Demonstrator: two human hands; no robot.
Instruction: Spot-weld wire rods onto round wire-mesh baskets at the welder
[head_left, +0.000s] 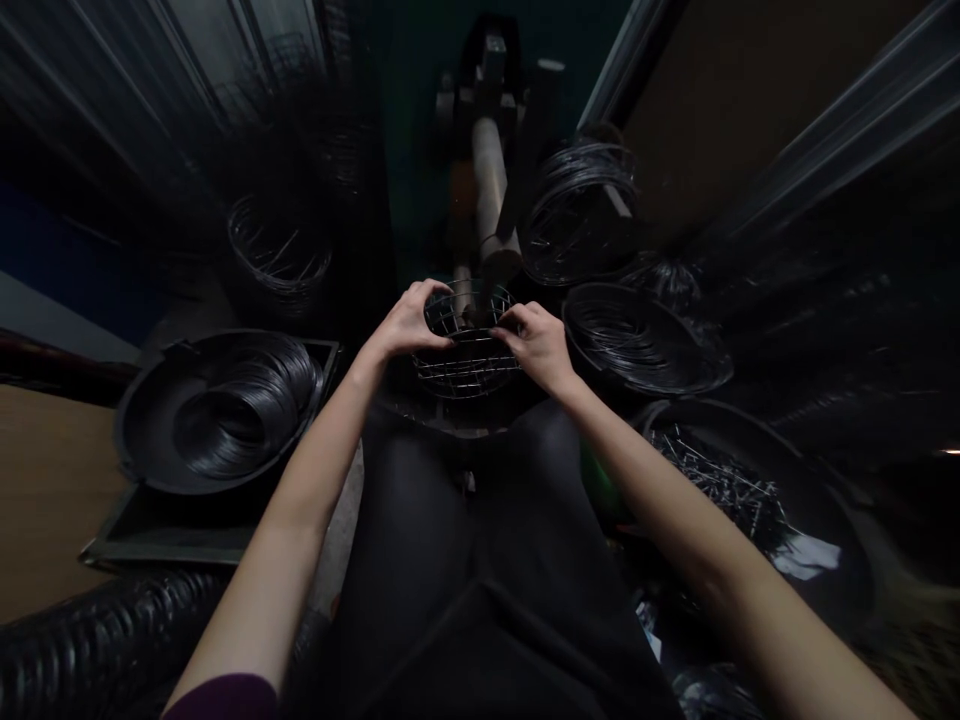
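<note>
A round wire basket (466, 372) made of thin metal rods sits in front of me, under the arm of a machine (491, 180). My left hand (414, 318) curves around its left side, with thumb and fingers closed on the rim. On the right side, my right hand (536, 342) pinches at the wires with thumb and forefinger; whether it also holds a separate piece of wire is too small to tell. The machine's lower end reaches down into the basket between my hands. Its working tip is dark and hard to make out.
At the left, a black basin (150, 425) holds stacked wire rings (251, 405). To the right stand another basin of rings (622, 335) and a basin of short metal pieces (720, 480). Bundled rings (581, 205) are beside the machine. A corrugated black roll (105, 640) lies lower left.
</note>
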